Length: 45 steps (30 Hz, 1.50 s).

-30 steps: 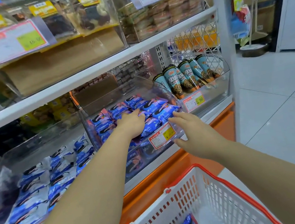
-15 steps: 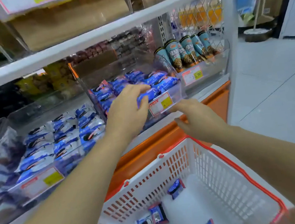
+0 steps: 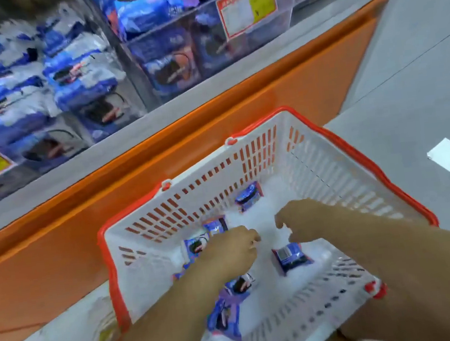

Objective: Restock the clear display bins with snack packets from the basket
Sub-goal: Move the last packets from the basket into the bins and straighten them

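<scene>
A white basket [image 3: 328, 169] with a red rim stands on the floor below the shelf. Several blue snack packets lie on its bottom, one at the far wall [image 3: 249, 195], one by my right wrist [image 3: 291, 258] and one under my left forearm [image 3: 225, 317]. My left hand [image 3: 228, 252] is down inside the basket, fingers curled downward beside a packet [image 3: 194, 245], and nothing shows in its grip. My right hand [image 3: 295, 221] hovers next to it with loosely curled fingers, holding nothing. Above, a clear display bin [image 3: 291, 6] holds dark blue packets.
A second clear bin [image 3: 126, 69] to the left is filled with white-and-blue packets. Red-framed price labels [image 3: 247, 6] hang on the bin fronts. An orange shelf base [image 3: 213, 132] runs behind the basket. Grey tiled floor [image 3: 417, 61] lies to the right.
Both hands have left the display bin and dropped into the basket. My view has tilted down from the shelves to the basket.
</scene>
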Motion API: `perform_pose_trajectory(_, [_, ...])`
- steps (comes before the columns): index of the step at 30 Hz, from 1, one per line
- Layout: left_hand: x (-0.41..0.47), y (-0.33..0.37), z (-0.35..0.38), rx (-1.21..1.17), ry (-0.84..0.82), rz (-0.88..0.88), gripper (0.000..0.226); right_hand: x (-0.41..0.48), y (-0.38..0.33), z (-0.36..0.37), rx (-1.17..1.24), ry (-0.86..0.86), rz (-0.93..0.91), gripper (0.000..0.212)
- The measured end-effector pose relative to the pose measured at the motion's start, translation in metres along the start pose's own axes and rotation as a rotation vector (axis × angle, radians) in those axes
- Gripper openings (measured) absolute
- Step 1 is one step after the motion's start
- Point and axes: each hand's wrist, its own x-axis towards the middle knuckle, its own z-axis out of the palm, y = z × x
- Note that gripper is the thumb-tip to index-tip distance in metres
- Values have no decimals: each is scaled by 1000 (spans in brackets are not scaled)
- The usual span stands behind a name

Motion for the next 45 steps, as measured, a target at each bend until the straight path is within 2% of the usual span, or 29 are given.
perform_pose_trajectory(3, [13,-10,33,25,-128,-32,38,25,-14,31,-42,-100,-13,47])
perform_pose_trajectory(7, [23,-16,57,-10,-209,-52,40,44,-19,66,-79,-154,4,62])
perform_pose_trajectory(9, [26,-16,61,-17,-221,-57,42,48,-16,80,-109,-167,15,52])
perform_pose_trajectory(12, [31,-16,62,-54,-223,-58,43,53,-16,92,-127,-171,25,54])
perform_pose_trajectory(17, [34,-15,54,-125,-199,-62,42,55,-22,93,-121,-326,68,33])
perform_pose_trajectory(21, [31,-14,32,-271,-54,-113,39,39,-17,48,-50,-133,-25,43])
perform_pose_trajectory(26, [12,2,-28,-726,178,-196,37,5,-14,-41,66,146,-83,25])
perform_pose_trajectory(31, [-36,33,-90,-1201,117,-148,34,-59,-26,-114,29,436,-219,29])
perform_pose_trajectory(33, [-53,42,-107,-1267,128,-70,31,-88,-27,-134,-18,586,-309,29])
perform_pose_trajectory(37, [-83,59,-139,-1360,253,69,26,-136,-33,-163,-101,826,-430,33])
perform_pose_trajectory(41, [-111,71,-172,-1493,370,132,23,-161,-41,-187,-31,1058,-512,37])
perform_pose_trajectory(43, [-125,77,-187,-1458,438,172,24,-169,-46,-198,22,1158,-511,38])
perform_pose_trajectory(45, [-135,82,-200,-1351,525,180,35,-176,-50,-207,82,1243,-507,35])
